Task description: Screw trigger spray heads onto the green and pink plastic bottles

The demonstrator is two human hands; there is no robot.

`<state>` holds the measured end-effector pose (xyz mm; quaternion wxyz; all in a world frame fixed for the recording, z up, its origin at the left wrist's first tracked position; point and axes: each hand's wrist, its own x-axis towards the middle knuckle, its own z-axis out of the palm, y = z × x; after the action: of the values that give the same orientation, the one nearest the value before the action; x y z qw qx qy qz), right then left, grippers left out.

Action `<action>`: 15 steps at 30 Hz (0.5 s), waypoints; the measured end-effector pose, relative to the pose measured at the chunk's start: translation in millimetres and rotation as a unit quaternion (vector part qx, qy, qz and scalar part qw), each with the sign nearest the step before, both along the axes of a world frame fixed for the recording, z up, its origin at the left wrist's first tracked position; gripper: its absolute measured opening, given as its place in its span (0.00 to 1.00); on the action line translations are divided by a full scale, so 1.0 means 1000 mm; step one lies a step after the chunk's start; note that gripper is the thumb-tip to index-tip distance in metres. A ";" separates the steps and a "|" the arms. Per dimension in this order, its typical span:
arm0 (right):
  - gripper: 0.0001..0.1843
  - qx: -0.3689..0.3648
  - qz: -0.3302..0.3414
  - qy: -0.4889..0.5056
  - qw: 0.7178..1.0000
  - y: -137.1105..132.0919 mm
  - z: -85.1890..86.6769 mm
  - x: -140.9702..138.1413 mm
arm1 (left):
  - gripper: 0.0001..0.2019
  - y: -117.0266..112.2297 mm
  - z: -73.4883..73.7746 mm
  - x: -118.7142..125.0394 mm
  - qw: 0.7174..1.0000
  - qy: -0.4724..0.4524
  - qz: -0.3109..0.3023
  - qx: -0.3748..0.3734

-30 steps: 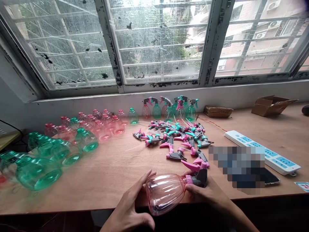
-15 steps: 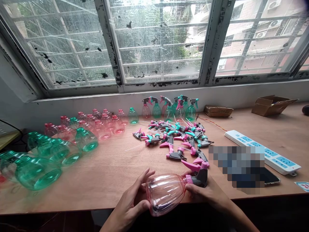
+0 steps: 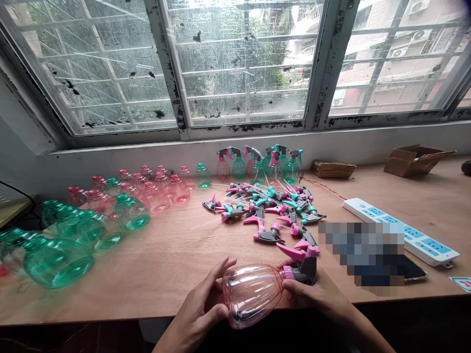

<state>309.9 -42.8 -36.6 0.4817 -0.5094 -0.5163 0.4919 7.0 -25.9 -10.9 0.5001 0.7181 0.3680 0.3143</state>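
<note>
A clear pink spray bottle point(image 3: 252, 294) lies on its side in the air at the table's front edge, its base to the left. Its grey and pink trigger head point(image 3: 305, 267) sits on the neck, with the pink trigger pointing up and left. My left hand point(image 3: 209, 299) is closed around the base, thumb in front and fingers behind. My right hand point(image 3: 316, 289) grips the neck and collar, the thumb on the near side and the other fingers mostly hidden behind. Beyond the bottle lies a pile of loose trigger heads point(image 3: 268, 234) with thin tubes.
Headless pink bottles point(image 3: 180, 191) and green bottles point(image 3: 59, 264) stand at the left. Fitted spray bottles point(image 3: 290, 171) line the wall. At the right are a power strip point(image 3: 401, 230), a phone point(image 3: 414, 269) partly blurred out, and cardboard boxes point(image 3: 408, 162).
</note>
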 end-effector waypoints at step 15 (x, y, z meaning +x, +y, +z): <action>0.21 0.000 -0.001 -0.011 1.000 0.000 0.000 0.001 | 0.40 0.001 -0.002 -0.001 1.000 -0.007 0.000 -0.007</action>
<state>311.1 -43.0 -36.2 0.4765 -0.5150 -0.5210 0.4862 6.2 -25.1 -13.1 0.5076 0.7125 0.3663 0.3170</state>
